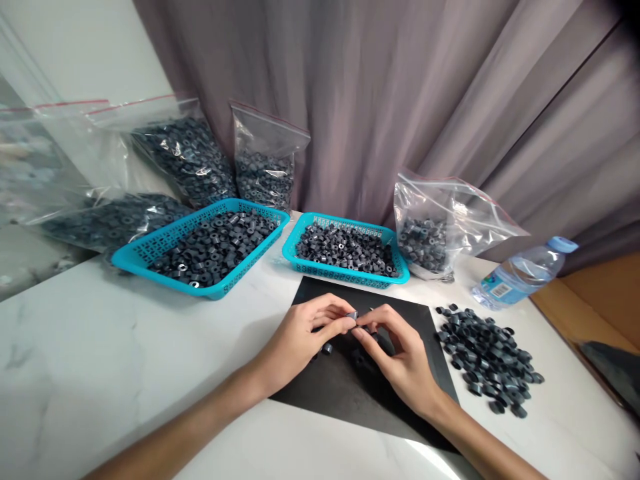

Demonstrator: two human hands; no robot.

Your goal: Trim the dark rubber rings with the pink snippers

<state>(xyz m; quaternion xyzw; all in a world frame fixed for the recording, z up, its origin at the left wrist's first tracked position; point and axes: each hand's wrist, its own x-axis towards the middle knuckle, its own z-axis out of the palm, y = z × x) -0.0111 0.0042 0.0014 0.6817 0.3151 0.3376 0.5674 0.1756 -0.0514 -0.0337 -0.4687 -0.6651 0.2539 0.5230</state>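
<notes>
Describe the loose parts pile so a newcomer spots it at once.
Find the black mat on the white table. Just beyond the mat's right edge, in front of the bottle, is a heap of small dark parts. It lies directly on the table, unlike those in blue baskets or clear bags.

Piece (pixel 353 316) at fingertips: partly covered by left hand (pixel 295 337); detail too small to resolve. Right hand (pixel 403 350): grip unclear. Loose pieces (pixel 327 348) half hidden behind the hands. Far-left bag (pixel 30 173) blurred, cut by left edge. Curtain (pixel 375 100) cropped at top, box (pixel 595 307) at right. Bottle label (pixel 503 288): print illegible.
</notes>
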